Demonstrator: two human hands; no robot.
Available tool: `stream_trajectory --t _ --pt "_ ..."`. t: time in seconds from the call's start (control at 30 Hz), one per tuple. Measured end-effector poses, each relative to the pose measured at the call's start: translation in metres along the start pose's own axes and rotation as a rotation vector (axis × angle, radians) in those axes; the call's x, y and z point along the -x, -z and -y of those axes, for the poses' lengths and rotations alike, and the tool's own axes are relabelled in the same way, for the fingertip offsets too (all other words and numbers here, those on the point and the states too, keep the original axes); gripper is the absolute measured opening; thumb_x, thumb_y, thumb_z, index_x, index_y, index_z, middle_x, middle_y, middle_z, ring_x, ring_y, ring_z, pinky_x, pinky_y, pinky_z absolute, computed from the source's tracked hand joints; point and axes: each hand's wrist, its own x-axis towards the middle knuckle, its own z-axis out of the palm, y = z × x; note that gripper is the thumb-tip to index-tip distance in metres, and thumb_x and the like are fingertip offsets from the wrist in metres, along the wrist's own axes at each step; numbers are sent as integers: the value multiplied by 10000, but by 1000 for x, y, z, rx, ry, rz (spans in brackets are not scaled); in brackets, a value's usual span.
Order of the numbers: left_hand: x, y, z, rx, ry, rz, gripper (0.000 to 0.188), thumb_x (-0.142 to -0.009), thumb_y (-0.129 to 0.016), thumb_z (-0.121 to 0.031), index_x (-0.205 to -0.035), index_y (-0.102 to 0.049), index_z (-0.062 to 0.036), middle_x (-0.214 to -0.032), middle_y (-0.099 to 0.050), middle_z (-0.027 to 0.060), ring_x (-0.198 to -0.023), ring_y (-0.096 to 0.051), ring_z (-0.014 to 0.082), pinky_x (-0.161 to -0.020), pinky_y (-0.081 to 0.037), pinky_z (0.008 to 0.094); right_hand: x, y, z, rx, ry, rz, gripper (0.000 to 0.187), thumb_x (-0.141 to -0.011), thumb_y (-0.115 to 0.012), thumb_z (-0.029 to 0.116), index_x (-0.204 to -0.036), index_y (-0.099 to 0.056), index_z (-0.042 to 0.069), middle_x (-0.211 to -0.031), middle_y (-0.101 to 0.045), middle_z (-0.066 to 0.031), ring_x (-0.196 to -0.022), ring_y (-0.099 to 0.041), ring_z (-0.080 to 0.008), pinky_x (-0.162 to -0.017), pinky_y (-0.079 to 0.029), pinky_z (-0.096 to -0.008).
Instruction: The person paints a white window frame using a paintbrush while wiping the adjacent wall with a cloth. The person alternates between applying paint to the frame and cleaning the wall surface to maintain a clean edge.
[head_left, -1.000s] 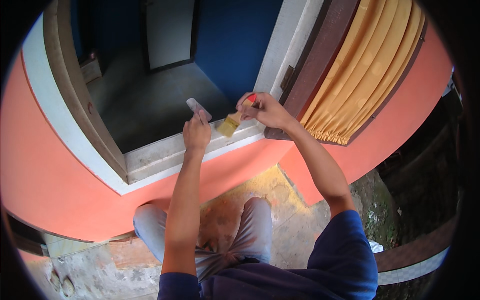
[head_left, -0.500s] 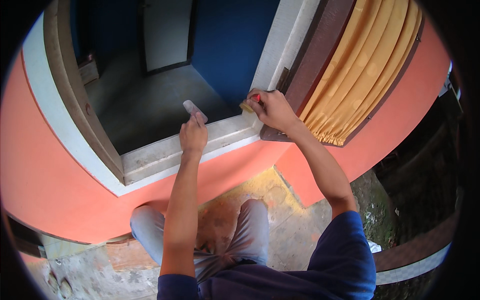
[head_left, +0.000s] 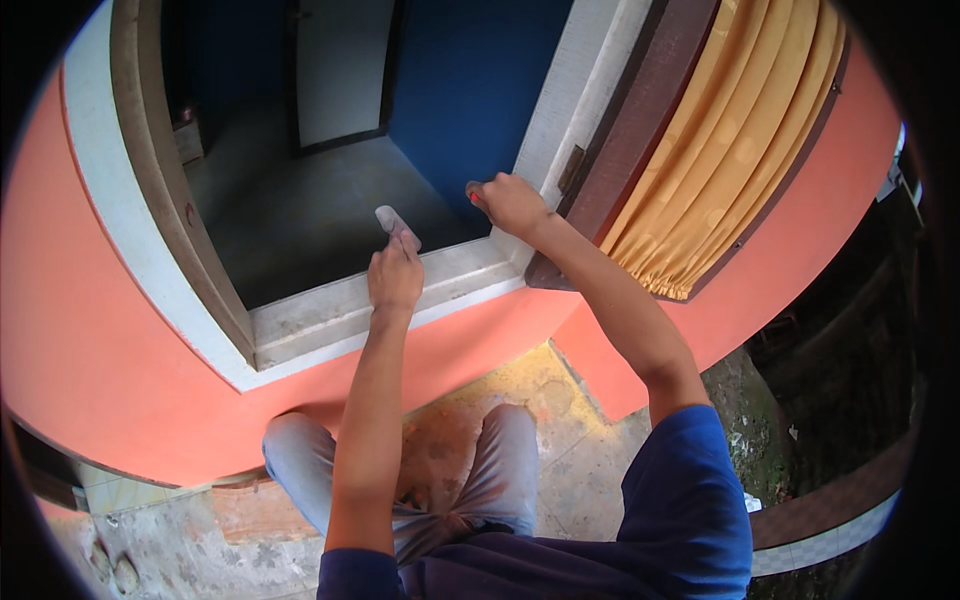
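Observation:
My left hand (head_left: 397, 272) is closed around a pale, whitish oblong thing with a rounded end (head_left: 389, 219), perhaps a small plastic container. It is held just above the window's white sill (head_left: 370, 305). My right hand (head_left: 512, 205) is closed on a paintbrush, of which only a bit of red handle (head_left: 474, 197) shows. That hand is in the window opening beside the white right-hand jamb (head_left: 560, 110); from here the bristles are hidden, and I cannot tell whether they touch the frame.
A brown window sash (head_left: 655, 120) with a gathered yellow curtain (head_left: 715, 160) stands swung outward at right. Below the sill runs a coral wall (head_left: 480, 325). Through the opening are a blue wall (head_left: 470, 90) and a pale door (head_left: 342, 70). Paint stains mark the tiled floor (head_left: 590, 460).
My right hand has moved up and left, away from the jamb's lower corner, and the yellowish bristles no longer show. My left hand and its pale thing are slightly lower and farther right.

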Motion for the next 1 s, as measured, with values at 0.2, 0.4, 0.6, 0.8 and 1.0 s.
stream_trajectory --t 0.2,0.4,0.6,0.8,1.0 --pt "-2 -7 8 51 -19 -130 491 -1092 -358 -347 -1059 -728 -26 -1002 -737 256 -978 -677 472 -926 -513 569 -17 5 7 42 -34 153 195 -862 -680 207 -947 -717 35 -826 -717 -235 -875 -706 -429 -837 -568 -515" --pt "-1 -4 9 12 41 -21 494 -1095 -345 -371 -1258 -664 -31 -1128 -723 238 -1053 -657 479 -987 -491 561 -28 -2 13 75 -98 -65 179 -871 -666 177 -973 -699 34 -828 -714 -245 -825 -708 -439 -801 -583 -517" --pt "-1 -6 6 -61 -47 -126 491 -1089 -377 -352 -1011 -735 -27 -936 -738 260 -914 -697 473 -907 -532 558 -27 -22 7 50 -36 -31 210 -891 -656 198 -1019 -717 42 -933 -746 -208 -871 -723 -428 -830 -595 -487" --pt "1 -3 -8 2 -27 -103 485 -1088 -374 -341 -990 -737 -35 -943 -739 260 -925 -697 477 -905 -535 560 -23 -52 5 0 160 -79 181 -919 -658 193 -929 -714 21 -844 -750 -185 -769 -731 -380 -755 -588 -477" --pt "2 8 0 11 43 -29 515 -1095 -338 -376 -1183 -689 -9 -1107 -723 249 -1032 -657 487 -966 -497 574 -38 -23 26 6 -153 15 242 -878 -695 224 -972 -742 6 -896 -751 -215 -871 -741 -368 -819 -584 -456"
